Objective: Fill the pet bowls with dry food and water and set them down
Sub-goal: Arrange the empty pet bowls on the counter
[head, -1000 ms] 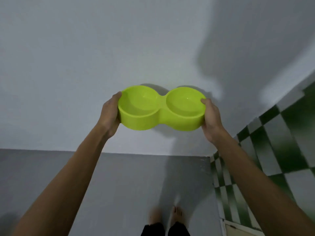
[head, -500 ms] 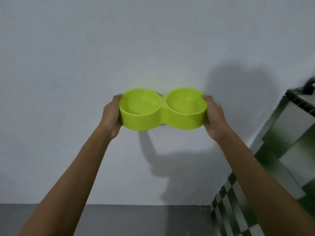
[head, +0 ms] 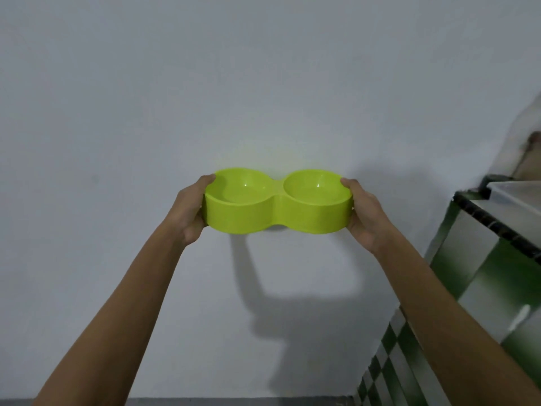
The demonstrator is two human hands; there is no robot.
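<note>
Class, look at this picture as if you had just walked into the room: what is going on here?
A person holds a lime-green plastic double pet bowl out in front of a plain white wall. The left hand grips its left end and the right hand grips its right end. The bowl is level, in the air, and both wells look empty, so no food or water is in yet. A green-and-white tiled counter stands at the right.

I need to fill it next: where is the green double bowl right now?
In the head view the green double bowl is centre frame, held in the air before the white wall, left hand and right hand gripping its ends.
</note>
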